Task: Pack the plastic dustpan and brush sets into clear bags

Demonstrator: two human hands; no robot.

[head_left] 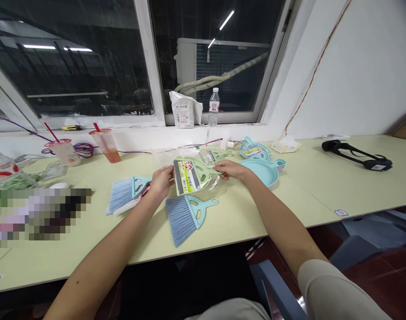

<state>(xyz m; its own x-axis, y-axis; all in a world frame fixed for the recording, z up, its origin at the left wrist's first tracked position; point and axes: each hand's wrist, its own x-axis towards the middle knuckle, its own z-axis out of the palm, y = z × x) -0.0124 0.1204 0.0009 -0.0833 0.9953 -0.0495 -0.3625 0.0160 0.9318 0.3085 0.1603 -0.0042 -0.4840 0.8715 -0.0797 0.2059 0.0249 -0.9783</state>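
Between my two hands is a green dustpan-and-brush set [203,171] in clear plastic wrap, with a yellow printed label and dark bristles. My left hand [162,182] grips its bristle end at the left. At the right, my right hand [230,169] is closed around the handle end. Just below lies a blue hand brush [189,215], bristles toward the lower left. Another blue brush [125,193] rests on a pink and white one beside my left forearm. Behind my right hand are a round-edged blue dustpan [261,171] and a wrapped blue set [254,150].
Two drink cups with red straws, one pale [63,153] and one orange [110,149], stand at the back left. A water bottle [214,108] and a white package [185,111] are on the windowsill. A black headset-like strap [356,155] lies at right.
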